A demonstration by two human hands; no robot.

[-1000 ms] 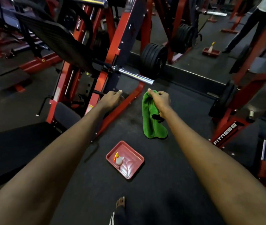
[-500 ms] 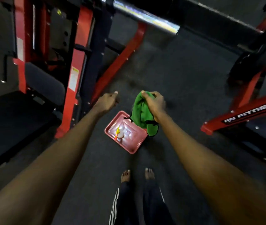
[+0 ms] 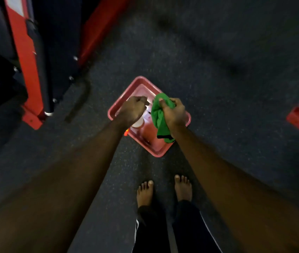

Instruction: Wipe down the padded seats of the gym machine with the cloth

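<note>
The person looks straight down at the dark speckled floor (image 3: 218,70). The right hand (image 3: 175,114) grips the green cloth (image 3: 158,115): the fingers and thumb are curled round its bunched upper part, and the rest of the cloth hangs down below the hand, over a red tray (image 3: 156,152) that lies on the floor. The left hand (image 3: 133,110) is just beside it, above the left part of the tray, with the fingers curled. Under this hand there is a white round object (image 3: 138,123) in the tray, but it is not possible to tell if the hand holds it or only hovers over it. The red frame of the gym machine (image 3: 24,61) stands at the left, well apart from the cloth. Two bare feet (image 3: 145,194) stand near the tray
</note>
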